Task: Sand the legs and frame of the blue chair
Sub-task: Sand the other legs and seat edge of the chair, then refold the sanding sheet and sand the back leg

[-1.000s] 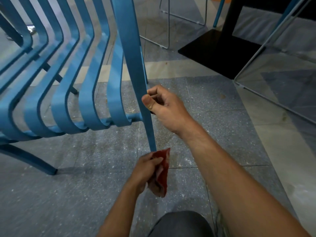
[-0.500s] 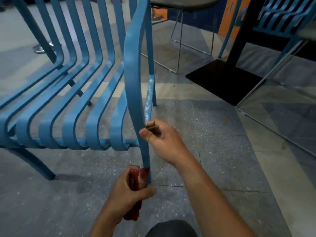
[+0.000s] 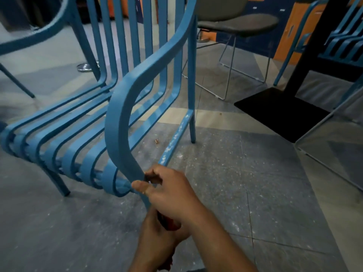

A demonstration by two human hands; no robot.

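The blue chair (image 3: 117, 118) of metal slats fills the left and middle of the head view. Its near front leg (image 3: 146, 202) drops from the curved armrest and disappears behind my hands. My right hand (image 3: 169, 191) grips that leg just below the seat edge, thumb pointing left. Under it, my left hand (image 3: 157, 234) is closed on a red piece of sandpaper (image 3: 169, 225), held against the lower leg. The side rail (image 3: 174, 140) shows pale scuffed streaks. The leg's foot is hidden.
A grey-seated chair (image 3: 235, 22) on thin wire legs stands behind. A black table base (image 3: 282, 112) lies on the floor at right, with another blue chair (image 3: 341, 46) beyond it. White dust speckles the grey floor tiles (image 3: 225, 173).
The view has tilted up, showing more of the armrest and backrest. My right hand stays on the leg; my left hand with the sandpaper now sits lower, tucked under my right wrist.
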